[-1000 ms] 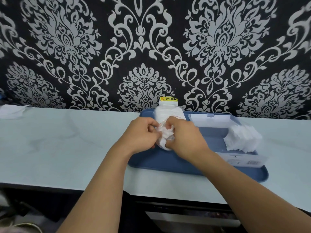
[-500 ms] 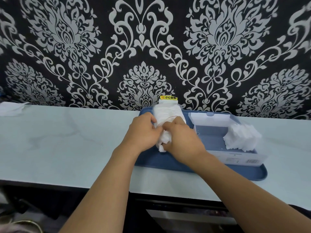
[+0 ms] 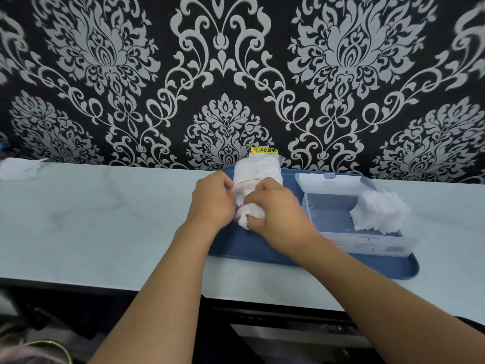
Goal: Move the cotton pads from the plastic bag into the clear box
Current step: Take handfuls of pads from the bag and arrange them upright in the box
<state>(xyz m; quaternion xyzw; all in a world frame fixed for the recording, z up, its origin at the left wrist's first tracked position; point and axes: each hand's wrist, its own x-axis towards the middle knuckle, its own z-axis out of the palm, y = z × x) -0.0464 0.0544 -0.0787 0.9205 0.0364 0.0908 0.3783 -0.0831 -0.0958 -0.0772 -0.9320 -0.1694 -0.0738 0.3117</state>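
Observation:
A clear plastic bag [image 3: 258, 169] full of white cotton pads lies on a blue tray [image 3: 252, 248], its red-lined mouth facing me. My left hand [image 3: 211, 199] pinches the bag's mouth edge. My right hand [image 3: 275, 214] is closed around a bunch of cotton pads [image 3: 248, 215] drawn partly out of the mouth. To the right on the tray stands the clear box [image 3: 328, 214], lid tipped back, with a pile of pads [image 3: 379, 212] in its right end.
The tray sits on a pale marble-look counter [image 3: 105, 219] against a black and silver patterned wall. A yellow warning sticker [image 3: 263, 150] is on the wall behind the bag. A white cloth [image 3: 18, 166] lies at the far left.
My right hand has pulled a bunch of pads further out of the bag toward me, while my left hand has shifted up to the bag's mouth.

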